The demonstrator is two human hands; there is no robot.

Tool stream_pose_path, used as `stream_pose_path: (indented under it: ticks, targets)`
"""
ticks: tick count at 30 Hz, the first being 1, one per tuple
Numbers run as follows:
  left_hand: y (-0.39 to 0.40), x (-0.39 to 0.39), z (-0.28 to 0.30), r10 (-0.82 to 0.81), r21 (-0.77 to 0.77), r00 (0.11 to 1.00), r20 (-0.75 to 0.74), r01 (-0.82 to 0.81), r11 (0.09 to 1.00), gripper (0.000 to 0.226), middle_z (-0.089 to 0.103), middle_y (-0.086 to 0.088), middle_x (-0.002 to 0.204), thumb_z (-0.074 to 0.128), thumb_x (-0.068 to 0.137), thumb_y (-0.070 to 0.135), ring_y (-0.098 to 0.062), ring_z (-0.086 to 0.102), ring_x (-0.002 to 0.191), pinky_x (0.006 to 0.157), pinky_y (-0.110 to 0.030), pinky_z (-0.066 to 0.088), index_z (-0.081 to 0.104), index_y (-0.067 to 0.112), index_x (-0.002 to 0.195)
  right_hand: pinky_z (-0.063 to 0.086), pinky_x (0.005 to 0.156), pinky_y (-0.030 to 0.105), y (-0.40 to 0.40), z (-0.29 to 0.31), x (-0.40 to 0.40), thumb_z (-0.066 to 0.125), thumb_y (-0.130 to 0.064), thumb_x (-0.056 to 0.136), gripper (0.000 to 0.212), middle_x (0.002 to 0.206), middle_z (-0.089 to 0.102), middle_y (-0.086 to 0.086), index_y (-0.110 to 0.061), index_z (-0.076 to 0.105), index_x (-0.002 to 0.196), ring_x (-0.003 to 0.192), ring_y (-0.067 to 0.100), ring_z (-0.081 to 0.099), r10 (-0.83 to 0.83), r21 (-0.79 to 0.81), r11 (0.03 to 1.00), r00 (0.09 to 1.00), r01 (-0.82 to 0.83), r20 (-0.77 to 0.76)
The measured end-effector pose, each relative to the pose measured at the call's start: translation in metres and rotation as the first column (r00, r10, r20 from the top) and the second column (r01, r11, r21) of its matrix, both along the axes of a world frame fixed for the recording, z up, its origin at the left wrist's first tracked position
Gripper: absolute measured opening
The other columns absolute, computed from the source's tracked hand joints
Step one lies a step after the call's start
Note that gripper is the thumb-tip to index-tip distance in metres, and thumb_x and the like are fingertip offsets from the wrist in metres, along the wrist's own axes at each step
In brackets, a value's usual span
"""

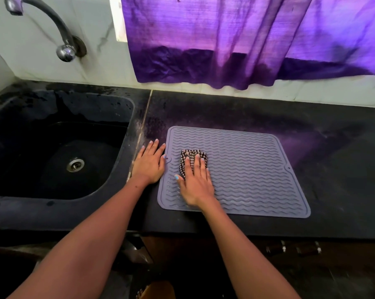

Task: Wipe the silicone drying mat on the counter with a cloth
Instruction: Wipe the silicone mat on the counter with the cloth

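A grey silicone drying mat with wavy ridges lies flat on the black counter. A folded black-and-white checked cloth sits on the mat's left part. My right hand lies flat on the cloth with straight fingers, pressing it onto the mat. My left hand rests flat on the counter just left of the mat, its fingers spread and its thumb touching the mat's left edge.
A dark sink with a metal drain lies to the left, under a curved tap. A purple curtain hangs over the tiled wall behind the counter. The counter's front edge runs below the mat.
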State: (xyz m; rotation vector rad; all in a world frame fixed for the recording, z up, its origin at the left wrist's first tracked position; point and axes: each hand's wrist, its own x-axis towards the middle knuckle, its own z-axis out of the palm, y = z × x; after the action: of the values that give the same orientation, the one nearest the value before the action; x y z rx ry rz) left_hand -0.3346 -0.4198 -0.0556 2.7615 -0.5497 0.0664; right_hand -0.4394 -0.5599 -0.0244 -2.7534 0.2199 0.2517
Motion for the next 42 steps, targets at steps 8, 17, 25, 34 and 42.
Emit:
stream_pose_path:
  ticks: [8,17,25,34,42]
  targets:
    - [0.002,0.0,0.002,-0.009,-0.016,1.0,0.008,0.009,1.0,0.083,0.021,-0.005,0.155,-0.003,0.076,0.053,-0.018,0.014,0.144,0.117,-0.037,0.005,0.031,0.019,0.144,0.022,0.115,0.037,-0.015,0.03,0.011,0.038,-0.012,0.097,0.058,0.157,0.016,0.012,-0.013,0.014,0.15,0.142,0.028,0.024,-0.013,0.082,0.997,1.0,0.012,0.001]
    - [0.003,0.001,0.002,-0.014,-0.014,1.0,0.026,0.014,1.0,0.081,0.022,-0.004,0.155,-0.002,0.076,0.051,-0.018,0.016,0.144,0.117,-0.038,0.007,0.032,0.02,0.144,0.006,0.119,0.036,0.028,0.022,-0.009,0.038,-0.015,0.098,0.06,0.158,0.006,0.014,-0.008,0.009,0.15,0.146,0.026,0.007,0.058,0.048,0.997,0.991,-0.064,0.12]
    - [-0.001,-0.002,0.003,0.006,0.012,1.0,0.03,-0.006,1.0,0.048,0.019,-0.005,0.156,0.029,0.098,0.026,-0.019,0.014,0.144,0.117,-0.036,0.005,0.029,0.019,0.145,-0.008,0.117,0.039,0.039,-0.005,-0.02,0.023,-0.025,0.102,0.055,0.158,-0.005,0.012,-0.01,0.0,0.15,0.146,0.028,-0.009,0.129,-0.133,0.985,0.979,-0.108,0.159]
    - [-0.001,-0.002,0.01,-0.011,0.118,0.983,-0.184,0.033,0.992,0.052,-0.006,-0.003,0.158,0.017,0.101,0.033,-0.02,-0.007,0.145,0.117,-0.039,-0.006,0.005,0.021,0.149,0.026,0.112,0.027,0.009,0.013,-0.009,0.045,-0.012,0.096,0.045,0.146,0.042,0.006,-0.013,0.042,0.14,0.136,0.021,0.038,-0.105,0.377,0.926,0.968,0.012,0.227]
    - [0.0,-0.005,0.007,0.004,0.161,0.986,-0.165,0.023,0.987,0.056,-0.009,-0.003,0.158,0.011,0.099,0.044,-0.018,-0.01,0.145,0.116,-0.039,-0.008,0.001,0.022,0.149,0.023,0.114,0.029,-0.012,0.033,-0.031,0.041,-0.014,0.098,0.047,0.15,0.035,0.004,-0.013,0.033,0.144,0.14,0.018,0.032,-0.208,0.226,0.967,0.888,0.122,0.41]
